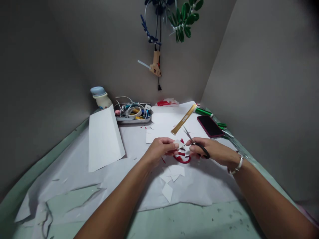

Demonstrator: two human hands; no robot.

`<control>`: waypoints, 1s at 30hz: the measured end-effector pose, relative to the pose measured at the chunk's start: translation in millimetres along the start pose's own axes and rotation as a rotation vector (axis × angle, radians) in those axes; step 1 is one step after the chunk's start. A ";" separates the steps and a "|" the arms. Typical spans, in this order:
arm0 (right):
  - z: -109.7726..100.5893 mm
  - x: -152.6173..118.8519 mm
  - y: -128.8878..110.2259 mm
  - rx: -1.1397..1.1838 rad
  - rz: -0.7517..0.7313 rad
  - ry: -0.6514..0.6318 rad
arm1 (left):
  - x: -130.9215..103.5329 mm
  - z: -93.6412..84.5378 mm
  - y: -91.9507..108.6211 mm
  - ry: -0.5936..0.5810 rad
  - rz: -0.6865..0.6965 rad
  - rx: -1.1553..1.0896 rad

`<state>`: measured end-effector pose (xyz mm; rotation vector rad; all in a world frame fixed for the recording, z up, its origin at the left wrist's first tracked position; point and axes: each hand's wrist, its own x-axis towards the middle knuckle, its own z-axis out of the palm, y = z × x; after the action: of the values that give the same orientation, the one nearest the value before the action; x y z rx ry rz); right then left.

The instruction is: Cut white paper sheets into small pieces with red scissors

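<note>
My left hand (163, 149) pinches a small piece of white paper (179, 144) between thumb and fingers. In my right hand (203, 146) are black-handled scissors (201, 149), their blades pointing up and away. The right thumb and fingers also press on another bit of white paper (187, 150). Just beneath the hands lies a red ring-shaped item (183, 161) with red scraps, partly covered by the paper and fingers. Several cut white paper pieces (167, 192) rest on the sheet nearer to me.
Beyond the hands lie white sheets (161, 120), a gold strip packet (183, 119), a phone (209, 126) and green rolls (203, 112). A metal tray (134, 121) of supplies, a folded white card (104, 141) and a blue-lidded bottle (101, 96) stand left. A glue gun (156, 64) hangs on the wall.
</note>
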<state>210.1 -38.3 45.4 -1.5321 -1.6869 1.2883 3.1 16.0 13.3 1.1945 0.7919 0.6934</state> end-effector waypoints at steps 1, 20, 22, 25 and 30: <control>2.3 2.4 2.0 0.055 -0.011 0.032 | 0.3 -0.3 -0.8 0.003 -0.009 0.010; 9.2 26.5 32.9 0.221 -0.166 0.453 | 0.5 -6.6 -2.8 -0.152 -0.100 0.479; 6.9 32.9 43.1 0.278 -0.188 0.576 | -1.6 -7.3 -1.3 -0.215 -0.112 0.596; 7.4 42.0 56.9 0.368 -0.217 0.714 | -4.2 -5.8 0.0 -0.189 -0.096 0.714; 11.0 48.7 66.2 0.373 -0.254 0.905 | 2.5 6.0 -9.6 0.071 0.106 0.753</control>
<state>220.0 -1.3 -28.2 -1.3120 -0.9427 0.5680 9.9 12.7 4.6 1.9070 1.1025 0.5331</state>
